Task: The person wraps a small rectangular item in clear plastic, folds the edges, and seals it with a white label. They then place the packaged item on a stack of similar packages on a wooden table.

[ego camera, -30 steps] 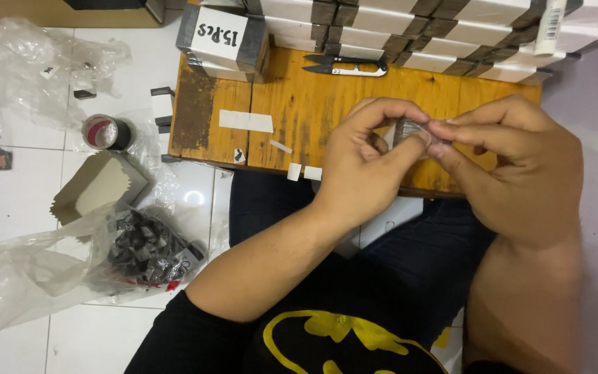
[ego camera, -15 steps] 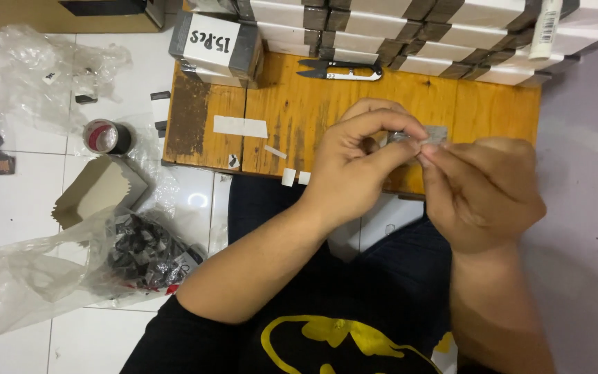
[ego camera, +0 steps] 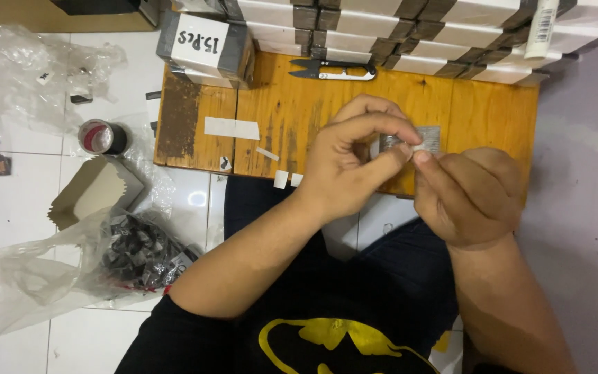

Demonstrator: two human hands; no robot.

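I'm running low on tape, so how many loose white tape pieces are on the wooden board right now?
4: a long strip at the board's left, a thin sliver beside it, and two small squares on the near edge. The hands may hide others.

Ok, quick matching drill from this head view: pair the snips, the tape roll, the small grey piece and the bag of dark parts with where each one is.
Things:
1. snips
2. tape roll
3. small grey piece
4. bag of dark parts

Places:
A. on the white floor tiles, left of the wooden board
B. pinched between the left hand and the right hand
C. at the far edge of the board, by the stacked boxes
D. on the floor by the left elbow

Pairs: 1-C, 2-A, 3-B, 4-D
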